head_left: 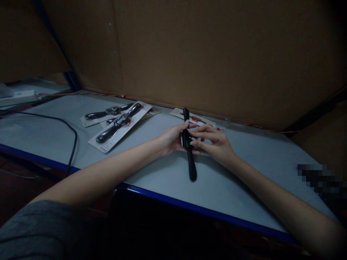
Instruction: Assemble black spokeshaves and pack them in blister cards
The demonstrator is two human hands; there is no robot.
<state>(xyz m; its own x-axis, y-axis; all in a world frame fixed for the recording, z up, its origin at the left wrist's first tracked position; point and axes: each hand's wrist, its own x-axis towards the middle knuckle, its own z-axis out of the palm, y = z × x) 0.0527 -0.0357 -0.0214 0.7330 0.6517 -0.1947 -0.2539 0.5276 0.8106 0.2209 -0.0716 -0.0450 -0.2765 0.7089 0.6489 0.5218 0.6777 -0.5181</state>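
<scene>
Two hands, left [170, 141], right [214, 142], holding one black tool [191, 168] (printed cards [107, 146] unreadable)

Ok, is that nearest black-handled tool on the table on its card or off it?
On: the black-handled tool lies lengthwise along its white backing card, inside the card's edges.

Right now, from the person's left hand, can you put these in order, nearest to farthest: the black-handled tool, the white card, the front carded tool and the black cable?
1. Black-handled tool: held in the left hand.
2. White card: just behind the left hand.
3. Carded black-handled tool: to the hand's left, in front of the other card.
4. Black cable: farther left, farthest of these.
</scene>
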